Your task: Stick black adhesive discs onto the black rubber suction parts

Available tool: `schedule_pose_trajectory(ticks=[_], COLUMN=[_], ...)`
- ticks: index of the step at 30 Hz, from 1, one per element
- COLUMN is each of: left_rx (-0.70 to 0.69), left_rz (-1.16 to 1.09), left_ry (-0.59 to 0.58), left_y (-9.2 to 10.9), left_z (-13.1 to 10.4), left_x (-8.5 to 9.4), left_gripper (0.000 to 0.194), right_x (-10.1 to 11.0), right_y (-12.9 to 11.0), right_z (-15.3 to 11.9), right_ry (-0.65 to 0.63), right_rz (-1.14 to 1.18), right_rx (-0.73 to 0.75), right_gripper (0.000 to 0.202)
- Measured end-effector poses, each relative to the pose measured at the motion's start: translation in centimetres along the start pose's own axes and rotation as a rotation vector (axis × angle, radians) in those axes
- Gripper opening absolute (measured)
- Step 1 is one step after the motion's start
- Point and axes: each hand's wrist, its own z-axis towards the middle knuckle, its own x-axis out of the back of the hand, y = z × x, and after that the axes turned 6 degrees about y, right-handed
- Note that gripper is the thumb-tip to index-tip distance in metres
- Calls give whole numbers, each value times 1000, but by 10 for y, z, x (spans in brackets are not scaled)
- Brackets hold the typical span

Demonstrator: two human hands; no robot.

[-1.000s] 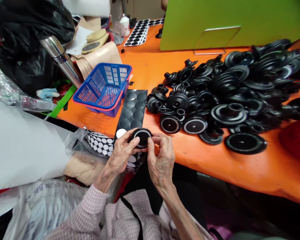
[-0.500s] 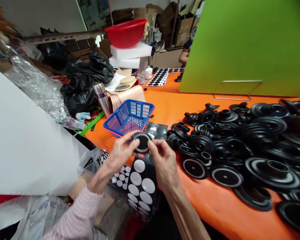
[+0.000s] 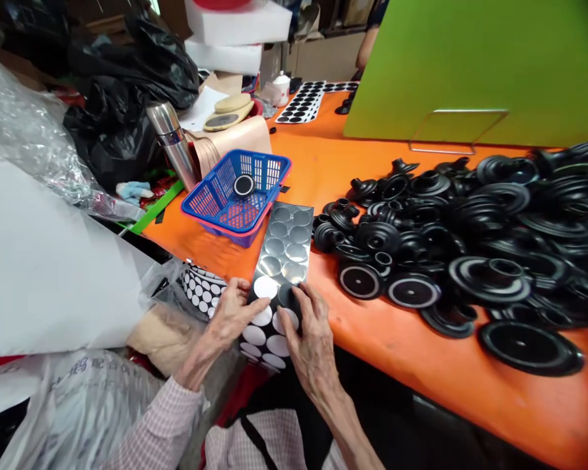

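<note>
A dark sheet with rows of round stickers lies over the table's front edge, its lower end hanging down. White circles show on its near half, clear ones on the far half. My left hand touches its left edge, thumb across a white circle. My right hand is on its right side, fingers spread over a dark spot and a white circle. Neither hand holds a black part. One black disc with a pale ring rests in the blue basket, beyond my left hand.
Many black round parts are heaped on the orange table at the right. A steel flask stands left of the basket. A green board rises behind. Sticker sheets and a person's arm are farther back.
The black disc has left my hands and a disc now sits in the basket. Both hands have moved down onto the sticker sheet. The view has tilted downward.
</note>
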Motion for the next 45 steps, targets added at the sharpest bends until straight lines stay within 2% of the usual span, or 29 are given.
schedule_pose_trajectory(ticks=[3,5,9,11,17,22,25,28,30,31,32,34,35,36,37,39,40,42,45], left_rx=[133,164,89,65,64,35,32,6,-23,-53,-102,-234,-280,-286,-251,-115,-54,-1,-8], left_rz=[-179,-271,-374,-388,-365,-364,-351,-301,-203,-122,-26,163,221,234,203,68,-4,-97,-37], left_ry=[-157,-226,-303,-341,-348,-356,-354,-361,-334,-283,-184,96,182,175,85,-200,-292,-315,-383], left_y=[14,21,21,19,15,14,16,18,18,19,21,26,30,33,36,39,40,40,43], left_z=[2,1,0,2,10,11,13,16,15,14,11,0,-6,-13,-19,-29,-32,-36,-37], left_x=[4,7,6,4,9,9,4,3,6,8,10,11,10,7,3,-8,-14,-25,-42], left_gripper=[38,38,43,44,43,41,43,45,41,39,39,38,36,33,31,30,29,26,24], right_x=[1,1,-1,1,8,3,-1,1,8,13,18,26,29,32,33,36,38,45,61], right_y=[-7,-10,-11,-11,-12,-15,-12,-5,2,4,5,3,-1,-6,-11,-22,-25,-29,-24], right_z=[4,6,11,16,26,22,21,23,27,28,28,26,23,19,15,7,4,0,2], right_ry=[-11,-13,31,35,-30,-49,-13,57,142,183,217,245,240,225,195,102,51,-2,75], right_rz=[34,46,36,41,1,-120,-167,-149,-156,-160,-157,-132,-120,-107,-89,-20,34,160,342], right_rx=[-15,-11,-38,-61,-8,75,142,112,51,29,22,49,78,112,142,166,150,29,-300], right_gripper=[35,34,31,23,25,27,29,31,30,28,26,22,21,21,22,24,24,24,21])
